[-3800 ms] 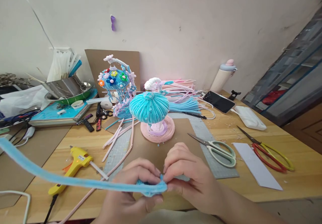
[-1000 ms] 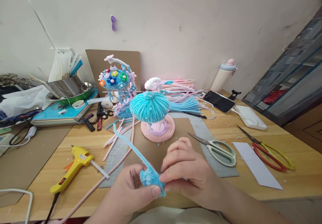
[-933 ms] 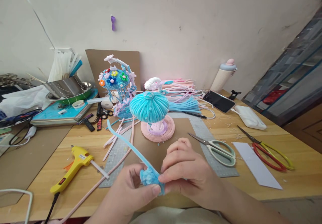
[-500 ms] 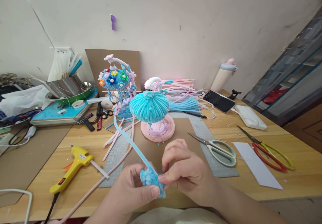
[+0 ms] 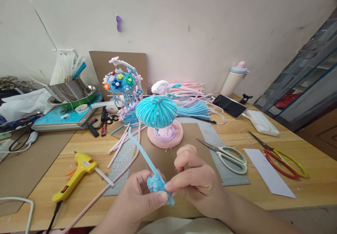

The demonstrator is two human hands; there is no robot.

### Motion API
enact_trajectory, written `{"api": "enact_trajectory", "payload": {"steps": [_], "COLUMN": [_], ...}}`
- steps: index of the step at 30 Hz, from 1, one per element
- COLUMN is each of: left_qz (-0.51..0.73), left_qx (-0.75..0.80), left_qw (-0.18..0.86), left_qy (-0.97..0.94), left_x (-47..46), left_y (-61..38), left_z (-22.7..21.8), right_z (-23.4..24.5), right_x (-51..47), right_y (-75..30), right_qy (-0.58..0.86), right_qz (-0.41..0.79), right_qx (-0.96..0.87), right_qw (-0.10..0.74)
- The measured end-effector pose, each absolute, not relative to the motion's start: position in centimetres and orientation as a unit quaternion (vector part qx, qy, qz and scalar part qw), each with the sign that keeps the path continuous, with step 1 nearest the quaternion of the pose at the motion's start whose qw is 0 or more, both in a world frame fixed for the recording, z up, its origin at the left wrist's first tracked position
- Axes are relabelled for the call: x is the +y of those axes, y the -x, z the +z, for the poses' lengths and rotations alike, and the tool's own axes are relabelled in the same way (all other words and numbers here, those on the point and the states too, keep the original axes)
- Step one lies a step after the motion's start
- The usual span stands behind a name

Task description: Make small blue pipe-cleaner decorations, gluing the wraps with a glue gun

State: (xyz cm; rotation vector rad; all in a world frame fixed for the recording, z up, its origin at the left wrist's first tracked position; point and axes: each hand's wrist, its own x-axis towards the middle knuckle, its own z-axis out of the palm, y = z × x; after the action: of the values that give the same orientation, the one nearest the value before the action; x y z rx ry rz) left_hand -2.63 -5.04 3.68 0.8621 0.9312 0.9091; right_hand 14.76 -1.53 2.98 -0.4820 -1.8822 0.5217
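A light blue pipe cleaner [image 5: 144,153] is bunched into a small coiled clump at its near end, with a long free tail rising up and to the left. My left hand [image 5: 140,195] grips the clump between thumb and fingers. At the clump's right side, my right hand [image 5: 197,183] pinches the same pipe cleaner with thumb and forefinger; the exact strand is partly hidden. Beyond my hands stands a lamp-like piece with a pleated turquoise shade [image 5: 156,112] above a round pink base [image 5: 177,139]. Behind it to the left is a similar piece decorated with flowers [image 5: 118,83].
A yellow glue gun [image 5: 76,174] lies on the left. On the right are pale green-handled scissors [image 5: 231,159], a white strip [image 5: 270,174] and red-and-yellow-handled scissors [image 5: 283,162]. Bundled pipe cleaners [image 5: 193,108], a phone [image 5: 229,105] and a bottle [image 5: 233,79] occupy the back.
The pipe cleaner's free tail has shortened, its tip drawn toward my hands and to the right. My right hand has shifted slightly right, still pinching at the clump.
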Motion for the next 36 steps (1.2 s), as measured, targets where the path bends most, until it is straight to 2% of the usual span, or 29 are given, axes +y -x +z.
{"api": "enact_trajectory", "payload": {"steps": [4,8,10,13,18,36], "left_qz": [0.423,0.437,0.452,0.479,0.503,0.498], "left_qx": [0.418,0.408,0.402,0.400,0.373,0.401], "left_qw": [0.712,0.722,0.725,0.724,0.732,0.735], "left_qy": [-0.372,-0.349,-0.330,-0.294,-0.271,-0.226], "left_x": [-4.9,-5.0,-5.0,-5.0,-4.8,-5.0], "left_y": [2.7,2.7,2.6,2.4,1.6,1.0], "left_z": [3.2,2.9,3.0,3.2,3.3,3.5], "right_z": [2.9,2.9,2.7,2.4,2.3,1.8], "right_x": [-1.4,-1.0,-1.0,-1.5,-2.2,-2.3], "right_y": [-14.9,-15.3,-15.3,-15.0,-14.4,-14.5], "right_qy": [0.229,0.234,0.234,0.253,0.277,0.302], "right_qz": [0.219,0.289,0.303,0.232,0.121,0.064], "right_qx": [-0.790,-0.790,-0.774,-0.762,-0.767,-0.752], "right_qw": [0.524,0.487,0.505,0.549,0.566,0.583]}}
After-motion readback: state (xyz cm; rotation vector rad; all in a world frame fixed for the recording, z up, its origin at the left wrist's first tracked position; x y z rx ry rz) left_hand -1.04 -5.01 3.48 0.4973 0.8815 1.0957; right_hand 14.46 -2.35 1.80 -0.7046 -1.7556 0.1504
